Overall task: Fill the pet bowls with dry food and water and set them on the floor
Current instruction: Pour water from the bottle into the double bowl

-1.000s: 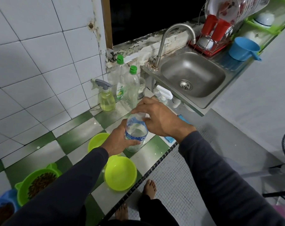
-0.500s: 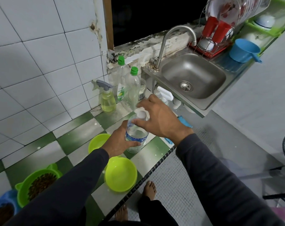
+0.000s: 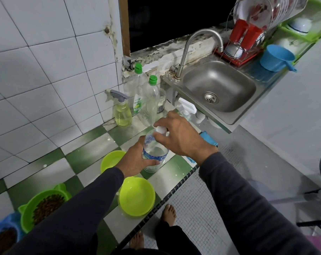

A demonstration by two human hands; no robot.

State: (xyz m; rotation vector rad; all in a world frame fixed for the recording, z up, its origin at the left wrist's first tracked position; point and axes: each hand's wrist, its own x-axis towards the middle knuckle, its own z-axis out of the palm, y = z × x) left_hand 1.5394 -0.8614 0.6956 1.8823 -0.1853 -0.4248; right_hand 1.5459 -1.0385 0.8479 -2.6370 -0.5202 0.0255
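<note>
Head: left hand grips bottle, right hand pinches cap.

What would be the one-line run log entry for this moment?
left hand: holds water bottle | right hand: pinches cap | lime bowls: on counter | food bowl: filled

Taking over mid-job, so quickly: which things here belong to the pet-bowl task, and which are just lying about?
Job:
- water bottle, held by left hand, right hand on its cap
- two lime bowls
- green bowl of dry food
- blue bowl of dry food

Lying about:
- spray bottle
- dish soap bottles
- sink
- blue scoop
- dish rack
</note>
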